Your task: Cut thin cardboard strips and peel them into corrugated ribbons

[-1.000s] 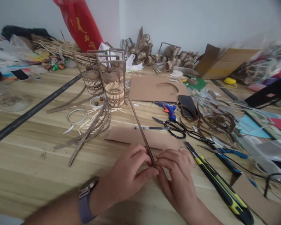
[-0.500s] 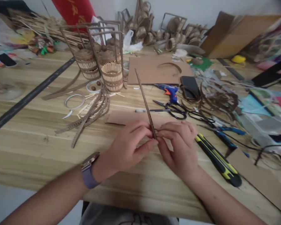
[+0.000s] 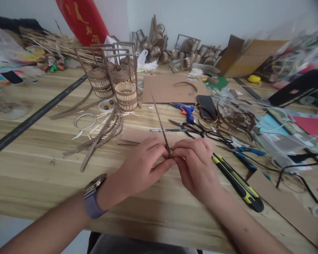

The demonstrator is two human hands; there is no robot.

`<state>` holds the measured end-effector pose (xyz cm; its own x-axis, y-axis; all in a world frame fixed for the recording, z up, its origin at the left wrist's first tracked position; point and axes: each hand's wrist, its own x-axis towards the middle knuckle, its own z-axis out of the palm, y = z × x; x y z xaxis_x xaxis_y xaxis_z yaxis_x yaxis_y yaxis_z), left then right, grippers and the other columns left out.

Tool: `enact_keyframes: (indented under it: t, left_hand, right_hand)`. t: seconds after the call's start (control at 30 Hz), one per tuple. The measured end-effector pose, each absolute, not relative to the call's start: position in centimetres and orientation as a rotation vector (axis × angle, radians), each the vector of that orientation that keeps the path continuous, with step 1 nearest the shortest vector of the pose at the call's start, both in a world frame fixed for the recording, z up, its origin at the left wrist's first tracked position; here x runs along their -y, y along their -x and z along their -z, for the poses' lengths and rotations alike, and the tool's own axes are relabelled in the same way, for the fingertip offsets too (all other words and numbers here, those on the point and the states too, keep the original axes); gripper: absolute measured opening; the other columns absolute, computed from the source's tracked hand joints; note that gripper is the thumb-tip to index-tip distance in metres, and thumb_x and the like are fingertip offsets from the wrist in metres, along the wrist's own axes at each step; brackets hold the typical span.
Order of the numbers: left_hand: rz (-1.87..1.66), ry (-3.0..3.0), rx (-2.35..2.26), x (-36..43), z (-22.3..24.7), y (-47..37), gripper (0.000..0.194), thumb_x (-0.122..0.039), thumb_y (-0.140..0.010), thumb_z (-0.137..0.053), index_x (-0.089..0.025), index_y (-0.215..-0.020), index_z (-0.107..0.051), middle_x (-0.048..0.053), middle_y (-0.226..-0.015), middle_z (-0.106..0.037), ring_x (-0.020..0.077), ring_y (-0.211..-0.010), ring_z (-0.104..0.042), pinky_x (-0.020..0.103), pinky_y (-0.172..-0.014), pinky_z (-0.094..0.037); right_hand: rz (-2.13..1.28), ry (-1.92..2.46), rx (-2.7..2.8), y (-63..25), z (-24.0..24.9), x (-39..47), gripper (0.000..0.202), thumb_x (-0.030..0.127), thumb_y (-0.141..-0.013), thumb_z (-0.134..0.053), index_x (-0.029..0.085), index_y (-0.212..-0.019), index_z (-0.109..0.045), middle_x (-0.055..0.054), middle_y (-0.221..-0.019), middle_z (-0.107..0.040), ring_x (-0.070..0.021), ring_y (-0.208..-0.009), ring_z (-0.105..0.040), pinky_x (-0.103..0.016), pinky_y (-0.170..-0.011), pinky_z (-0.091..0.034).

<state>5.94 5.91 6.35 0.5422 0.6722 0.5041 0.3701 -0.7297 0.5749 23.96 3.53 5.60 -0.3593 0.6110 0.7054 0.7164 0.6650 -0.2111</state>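
Between my hands stands a thin brown cardboard strip (image 3: 161, 125), seen nearly edge-on and pointing away from me. My left hand (image 3: 144, 164) pinches its near end from the left, thumb and fingers together. From the other side my right hand (image 3: 194, 162) pinches the same end, its fingertips meeting those of the left. The exact grip at the strip's tip is hidden by the fingers. Just beyond the hands lie a flat cardboard piece (image 3: 132, 135) and a pen (image 3: 169, 130). A yellow-black utility knife (image 3: 237, 181) rests right of my right hand.
Small slatted buckets with tall handles (image 3: 125, 96) stand at back left, with loose brown strips (image 3: 103, 132) and a white ring (image 3: 85, 121) before them. A blue glue gun (image 3: 184, 110), black scissors (image 3: 192, 127), pliers (image 3: 243, 155) and a cardboard sheet (image 3: 159, 86) lie beyond my hands.
The view has tilted up slightly and shifted, so the table items sit a little lower. Both hands still pinch the strip in almost the same pose.
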Motion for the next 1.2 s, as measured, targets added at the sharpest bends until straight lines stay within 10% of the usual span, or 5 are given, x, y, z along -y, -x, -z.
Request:
enact_keyframes:
  t: [0.97, 1.2]
  left_hand:
    - [-0.959, -2.305, -0.806, -5.2, -4.2, -5.9, 0.013, -0.005, -0.087, -0.047, -0.014, -0.082, -0.056, 0.007, -0.087, -0.062, 0.0166, -0.084, -0.056, 0.025, -0.077, -0.047]
    - [-0.955, -2.208, -0.822, -5.4, -3.6, -5.7, 0.018, -0.025, -0.098, -0.047, -0.014, -0.090, -0.059, 0.007, -0.090, -0.063, 0.0182, -0.088, -0.058, 0.029, -0.080, -0.046]
  right_hand:
    - [0.033, 0.879, 2.124, -24.1, -3.7, -3.4, 0.011, 0.008, -0.090, -0.054, 0.018, -0.094, -0.059, -0.007, -0.091, -0.064, -0.0166, -0.091, -0.063, -0.026, -0.081, -0.053]
    - [0.096, 0.907, 2.085, -24.4, -3.7, -3.2, 0.011, 0.011, -0.091, -0.055, 0.016, -0.099, -0.061, -0.009, -0.095, -0.066, -0.0176, -0.095, -0.064, -0.030, -0.083, -0.054]
